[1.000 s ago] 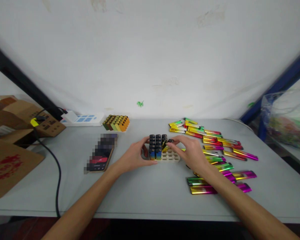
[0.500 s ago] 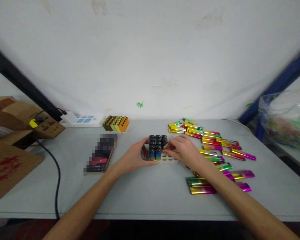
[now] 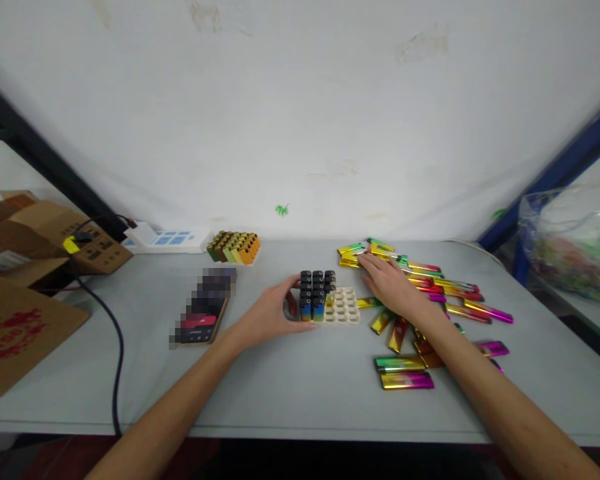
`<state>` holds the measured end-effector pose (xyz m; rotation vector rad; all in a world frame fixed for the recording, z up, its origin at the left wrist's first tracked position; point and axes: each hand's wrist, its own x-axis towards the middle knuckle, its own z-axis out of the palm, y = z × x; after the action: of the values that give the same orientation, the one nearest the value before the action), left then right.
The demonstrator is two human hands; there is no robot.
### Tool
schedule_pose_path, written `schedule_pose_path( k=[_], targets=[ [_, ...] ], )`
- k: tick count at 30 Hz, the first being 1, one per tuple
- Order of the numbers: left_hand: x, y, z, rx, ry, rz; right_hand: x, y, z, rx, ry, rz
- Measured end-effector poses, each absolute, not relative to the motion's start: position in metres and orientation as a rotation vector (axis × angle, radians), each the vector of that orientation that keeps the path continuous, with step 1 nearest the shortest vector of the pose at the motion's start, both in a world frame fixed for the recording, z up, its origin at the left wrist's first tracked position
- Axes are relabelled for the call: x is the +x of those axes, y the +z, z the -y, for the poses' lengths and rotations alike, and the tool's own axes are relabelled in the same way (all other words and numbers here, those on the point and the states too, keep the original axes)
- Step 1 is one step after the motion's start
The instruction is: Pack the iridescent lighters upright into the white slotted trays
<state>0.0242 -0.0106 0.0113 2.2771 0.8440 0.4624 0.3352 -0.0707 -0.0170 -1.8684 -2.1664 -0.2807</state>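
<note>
A white slotted tray [image 3: 349, 308] lies on the table with black-topped lighters [image 3: 313, 293] standing upright in rows at its left side. Its right-hand slots show bare. My left hand [image 3: 273, 310] wraps round the tray's left end, thumb along the front edge, fingers behind. To the right, my right hand [image 3: 390, 283] stretches over loose shiny lighters [image 3: 405, 381]. Its fingers reach forward, tips at the yellow lighters near the back, and nothing shows in its grasp. The hand and forearm cover part of the scattered lighters.
A second tray packed with upright lighters [image 3: 234, 247] stands near the wall. Left of it are a power strip [image 3: 175, 239], a phone [image 3: 205, 310], a black cable [image 3: 117, 360] and cardboard boxes [image 3: 30, 327]. At far right hangs a clear plastic bag [image 3: 570, 247].
My right hand has left the tray and moved right and back to the loose lighters. The tray's right-hand slots are now uncovered. My left hand stays in place.
</note>
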Motion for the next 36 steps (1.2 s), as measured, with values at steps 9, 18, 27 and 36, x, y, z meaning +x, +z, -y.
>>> schedule_pose_path(
  k=[9, 18, 27, 36],
  targets=[
    [0.024, 0.011, 0.010, 2.275, 0.451, -0.858, 0.334, 0.000, 0.078, -1.839, -0.116, 2.237],
    [0.024, 0.009, 0.010, 2.284, 0.457, -0.866, 0.338, 0.017, 0.088, -1.699, 0.081, 2.040],
    [0.024, 0.011, 0.010, 2.269, 0.459, -0.871, 0.322, 0.033, 0.092, -1.289, 0.777, 1.297],
    [0.023, 0.011, 0.011, 2.257, 0.458, -0.871, 0.290, 0.036, 0.103, -1.124, 1.113, 1.283]
  ],
)
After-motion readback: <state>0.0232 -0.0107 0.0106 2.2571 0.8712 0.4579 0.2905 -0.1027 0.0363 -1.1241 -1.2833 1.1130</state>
